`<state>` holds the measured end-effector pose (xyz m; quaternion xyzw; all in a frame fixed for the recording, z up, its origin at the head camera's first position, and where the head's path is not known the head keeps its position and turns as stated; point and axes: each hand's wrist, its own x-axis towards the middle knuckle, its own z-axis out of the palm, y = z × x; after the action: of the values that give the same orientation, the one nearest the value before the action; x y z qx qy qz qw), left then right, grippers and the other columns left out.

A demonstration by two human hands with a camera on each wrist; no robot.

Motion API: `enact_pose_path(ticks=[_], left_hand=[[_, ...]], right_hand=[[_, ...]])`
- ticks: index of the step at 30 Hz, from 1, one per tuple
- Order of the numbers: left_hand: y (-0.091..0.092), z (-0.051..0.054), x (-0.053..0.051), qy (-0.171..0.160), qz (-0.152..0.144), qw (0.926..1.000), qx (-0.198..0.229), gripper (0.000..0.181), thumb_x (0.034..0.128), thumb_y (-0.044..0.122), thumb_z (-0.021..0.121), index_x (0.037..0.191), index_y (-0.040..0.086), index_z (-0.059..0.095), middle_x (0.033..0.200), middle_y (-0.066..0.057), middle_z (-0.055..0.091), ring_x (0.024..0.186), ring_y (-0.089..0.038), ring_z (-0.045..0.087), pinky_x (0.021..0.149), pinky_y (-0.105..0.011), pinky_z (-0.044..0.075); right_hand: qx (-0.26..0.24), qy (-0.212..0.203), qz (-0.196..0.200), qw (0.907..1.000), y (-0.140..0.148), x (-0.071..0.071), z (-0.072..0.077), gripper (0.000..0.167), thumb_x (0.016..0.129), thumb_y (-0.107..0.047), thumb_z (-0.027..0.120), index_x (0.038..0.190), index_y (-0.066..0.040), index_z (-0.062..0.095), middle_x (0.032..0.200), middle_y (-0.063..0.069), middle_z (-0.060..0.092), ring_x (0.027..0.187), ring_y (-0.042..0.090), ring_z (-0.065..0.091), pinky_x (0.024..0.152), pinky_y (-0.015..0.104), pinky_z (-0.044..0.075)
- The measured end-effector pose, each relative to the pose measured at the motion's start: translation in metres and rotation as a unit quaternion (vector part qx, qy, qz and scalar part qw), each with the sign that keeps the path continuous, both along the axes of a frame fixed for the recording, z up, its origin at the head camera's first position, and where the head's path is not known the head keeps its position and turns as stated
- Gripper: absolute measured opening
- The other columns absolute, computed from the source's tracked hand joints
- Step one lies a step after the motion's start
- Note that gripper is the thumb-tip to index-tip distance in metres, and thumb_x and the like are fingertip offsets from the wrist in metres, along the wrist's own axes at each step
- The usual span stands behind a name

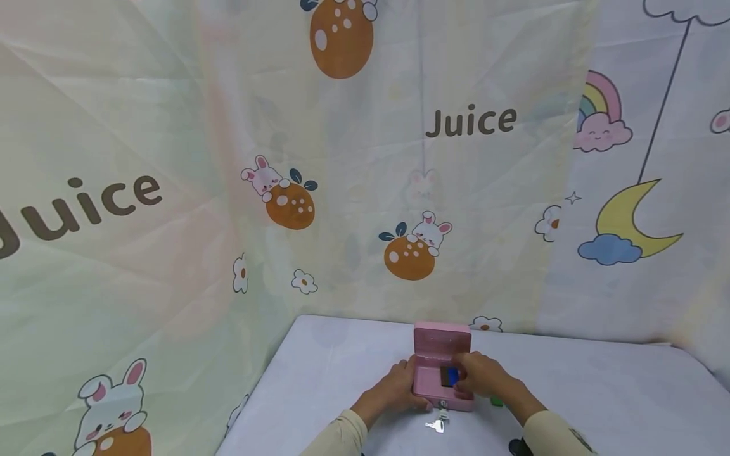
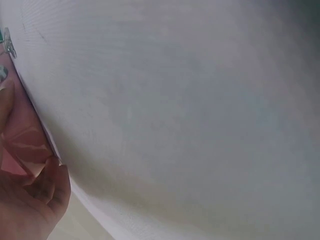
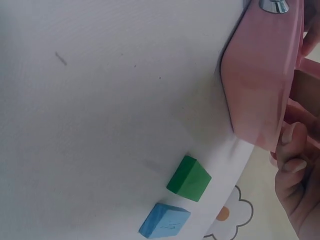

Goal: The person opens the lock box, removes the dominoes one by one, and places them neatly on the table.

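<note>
A pink metal lockable box [image 1: 443,401] stands on the table with its lid [image 1: 442,340] raised. My left hand [image 1: 399,384] grips its left side, thumb at the front; the left wrist view shows the fingers [image 2: 60,187] curled at the wall. At the right rim, my right hand [image 1: 481,376] reaches into the box and pinches a blue block [image 1: 453,376]; its fingertips are partly hidden. Beside that lies a brown block [image 1: 445,376]. Other right fingers [image 3: 292,145] curl against the outer wall. Keys [image 1: 438,422] hang from the front lock.
To the right of the box, a green block [image 3: 191,179] and a light blue block [image 3: 165,220] lie on the white table [image 1: 342,354]. A black object [image 1: 519,447] shows beside the right sleeve. Printed cloth [image 1: 353,209] hangs behind the table.
</note>
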<state>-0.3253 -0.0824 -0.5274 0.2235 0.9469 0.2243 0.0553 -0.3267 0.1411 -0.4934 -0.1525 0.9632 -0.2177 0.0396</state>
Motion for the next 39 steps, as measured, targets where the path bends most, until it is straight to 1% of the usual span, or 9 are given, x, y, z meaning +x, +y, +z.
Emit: enact_pose_path(ticks=[5,8,12,18,23,27,31,34,39], left_hand=[[0.000,0.001,0.000,-0.002,0.004,1.0000,-0.003,0.101,0.0731,0.046,0.088,0.153,0.020,0.032,0.124,-0.002,0.058,0.112,-0.016,0.054,0.102,-0.041,0.051],[0.001,0.003,0.001,-0.005,0.005,1.0000,0.000,0.100,0.0733,0.044,0.088,0.153,0.021,0.032,0.123,-0.002,0.057,0.111,-0.015,0.054,0.102,-0.041,0.051],[0.001,0.006,0.003,-0.008,0.003,1.0000,0.004,0.100,0.0737,0.043,0.088,0.153,0.021,0.032,0.123,-0.002,0.057,0.109,-0.015,0.053,0.101,-0.040,0.051],[0.000,0.007,0.005,-0.012,0.002,0.9999,0.001,0.099,0.0747,0.043,0.088,0.154,0.022,0.031,0.123,-0.002,0.057,0.110,-0.015,0.053,0.101,-0.041,0.051],[0.001,0.006,0.004,-0.009,0.006,0.9999,0.000,0.101,0.0743,0.044,0.088,0.154,0.023,0.031,0.124,-0.002,0.057,0.110,-0.016,0.054,0.101,-0.041,0.051],[0.001,0.005,0.004,-0.005,0.005,1.0000,0.001,0.101,0.0740,0.044,0.088,0.154,0.022,0.031,0.123,-0.002,0.058,0.110,-0.015,0.054,0.100,-0.040,0.051],[0.000,0.004,0.003,-0.004,0.004,1.0000,0.001,0.101,0.0739,0.044,0.088,0.154,0.022,0.031,0.122,-0.002,0.057,0.109,-0.014,0.053,0.100,-0.039,0.051],[0.000,0.003,0.002,-0.003,0.004,1.0000,0.000,0.101,0.0740,0.045,0.088,0.155,0.022,0.031,0.123,-0.002,0.057,0.110,-0.014,0.054,0.101,-0.039,0.051],[0.000,0.002,0.001,0.002,0.001,1.0000,-0.008,0.102,0.0742,0.046,0.087,0.155,0.021,0.030,0.123,-0.003,0.057,0.111,-0.015,0.054,0.101,-0.038,0.051]], right_hand=[[0.020,0.014,0.002,0.9997,-0.002,-0.004,-0.004,0.037,0.074,-0.010,0.087,0.107,-0.008,0.070,0.079,-0.001,0.064,0.074,0.017,0.055,0.074,0.042,0.055],[0.026,0.025,0.006,0.9993,-0.004,-0.007,-0.005,0.038,0.072,-0.010,0.089,0.106,-0.009,0.071,0.087,0.001,0.069,0.079,0.018,0.059,0.080,0.048,0.056],[0.031,0.027,0.006,0.9991,-0.007,-0.009,-0.006,0.042,0.069,-0.012,0.091,0.107,-0.010,0.071,0.095,0.003,0.072,0.085,0.019,0.062,0.088,0.054,0.055],[0.045,0.037,0.005,0.9983,-0.010,-0.008,-0.008,0.041,0.069,-0.014,0.092,0.104,-0.009,0.072,0.092,0.003,0.072,0.081,0.019,0.062,0.084,0.053,0.056],[0.049,0.044,0.015,0.9977,-0.013,-0.007,-0.006,0.041,0.068,-0.014,0.092,0.102,-0.007,0.071,0.088,0.004,0.072,0.078,0.019,0.062,0.081,0.051,0.057],[0.046,0.042,0.025,0.9977,-0.017,-0.006,-0.006,0.043,0.067,-0.014,0.093,0.103,-0.007,0.071,0.090,0.004,0.072,0.080,0.020,0.064,0.084,0.051,0.057],[0.040,0.050,0.035,0.9974,-0.021,-0.006,-0.007,0.046,0.065,-0.014,0.094,0.105,-0.005,0.072,0.093,0.006,0.074,0.083,0.022,0.066,0.086,0.053,0.057],[0.047,0.047,0.034,0.9972,-0.024,-0.008,-0.008,0.046,0.066,-0.016,0.094,0.105,-0.005,0.072,0.093,0.006,0.073,0.084,0.022,0.066,0.085,0.052,0.057],[0.059,0.029,0.034,0.9972,-0.029,-0.010,-0.009,0.044,0.068,-0.018,0.093,0.105,-0.007,0.072,0.093,0.004,0.073,0.082,0.019,0.064,0.086,0.050,0.057]])
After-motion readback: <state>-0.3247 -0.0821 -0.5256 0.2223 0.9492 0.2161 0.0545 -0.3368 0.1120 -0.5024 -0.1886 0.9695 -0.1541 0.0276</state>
